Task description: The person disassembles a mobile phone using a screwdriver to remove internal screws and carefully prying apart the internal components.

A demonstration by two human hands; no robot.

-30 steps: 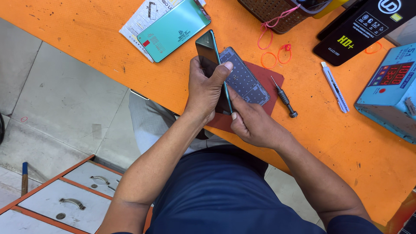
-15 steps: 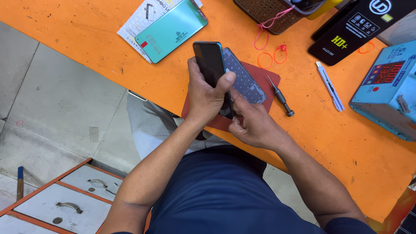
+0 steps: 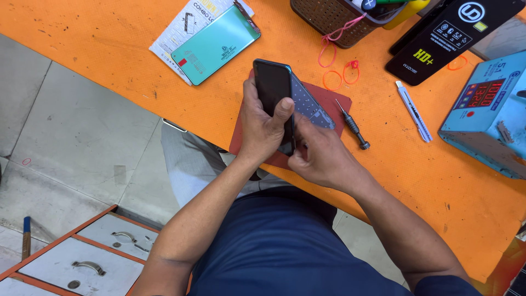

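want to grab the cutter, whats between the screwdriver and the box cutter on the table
Head view: nothing lies between the screwdriver and the box cutter, only bare orange table.

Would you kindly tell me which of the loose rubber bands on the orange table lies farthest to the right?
The orange band beside the black package; the red bands lie farther left, near the basket.

In the middle of the frame I see my left hand wrapped around a dark phone, thumb on its glass, and my right hand pinches the phone's lower edge just above a red mat on the orange table. A small screwdriver lies just right of the mat, and a blue box sits at the right edge. A teal phone back rests at the upper left, well apart from my hands.
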